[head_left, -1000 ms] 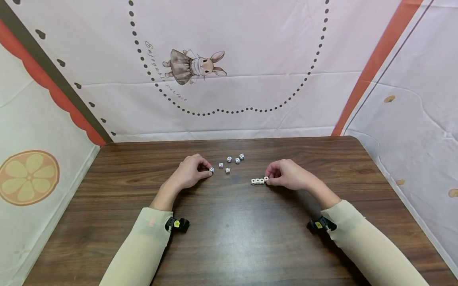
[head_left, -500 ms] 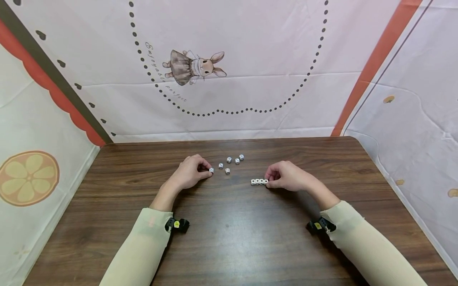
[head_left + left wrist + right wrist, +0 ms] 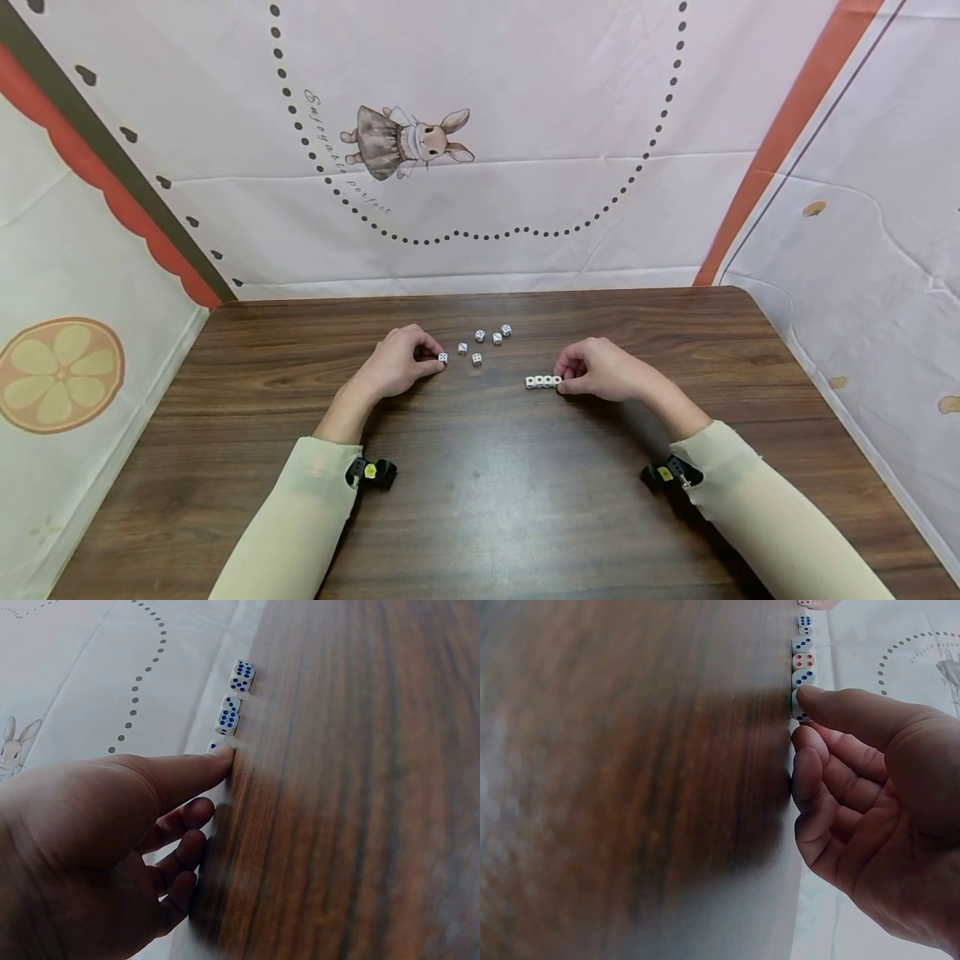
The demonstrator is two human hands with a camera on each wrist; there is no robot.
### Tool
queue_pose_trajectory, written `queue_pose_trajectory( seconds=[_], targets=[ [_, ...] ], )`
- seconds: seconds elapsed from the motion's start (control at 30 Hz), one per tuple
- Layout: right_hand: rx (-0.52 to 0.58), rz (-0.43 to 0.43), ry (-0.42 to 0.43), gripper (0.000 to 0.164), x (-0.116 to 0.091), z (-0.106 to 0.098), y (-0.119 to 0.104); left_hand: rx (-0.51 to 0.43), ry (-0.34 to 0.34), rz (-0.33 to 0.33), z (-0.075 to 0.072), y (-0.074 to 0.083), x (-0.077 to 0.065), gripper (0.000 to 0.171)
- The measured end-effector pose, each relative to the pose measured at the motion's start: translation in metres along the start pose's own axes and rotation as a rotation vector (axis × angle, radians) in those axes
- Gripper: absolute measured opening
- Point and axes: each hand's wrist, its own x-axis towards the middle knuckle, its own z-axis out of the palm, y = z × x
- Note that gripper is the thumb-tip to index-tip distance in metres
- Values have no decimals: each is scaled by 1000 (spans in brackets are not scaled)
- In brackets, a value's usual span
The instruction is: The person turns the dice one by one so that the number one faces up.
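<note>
My left hand (image 3: 397, 362) pinches a white die (image 3: 443, 358) between thumb and fingers, at the left of a loose group of dice. In the left wrist view the thumb largely covers that die (image 3: 215, 745). My right hand (image 3: 603, 371) pinches the end die (image 3: 557, 381) of a short straight row of dice (image 3: 539, 382). The row's top faces each show one big dark pip. In the right wrist view, the thumb overlaps the end die (image 3: 800, 707), and the neighbouring dice (image 3: 803, 660) show blue and red pips.
Several loose dice lie between the hands, a nearer one (image 3: 477, 360) and others farther back, such as this die (image 3: 506, 331). All are on a brown wood-grain table (image 3: 480, 475). A printed cloth (image 3: 570, 192) rises behind the table's far edge.
The right hand has brought its die into line with the row, at its right end; before, it sat slightly off the line. The left hand stays on its die.
</note>
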Motion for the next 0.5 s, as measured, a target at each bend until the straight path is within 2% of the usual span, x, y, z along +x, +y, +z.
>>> queue_pose_trajectory(
  seconds=[0.33,0.5],
  targets=[
    [36,-6,-16,19,0,-5,-2,2,0,-3,0,0,-1,12],
    [55,-5,3,22,7,-12,-5,3,1,-4,0,0,-1,11]
  ],
)
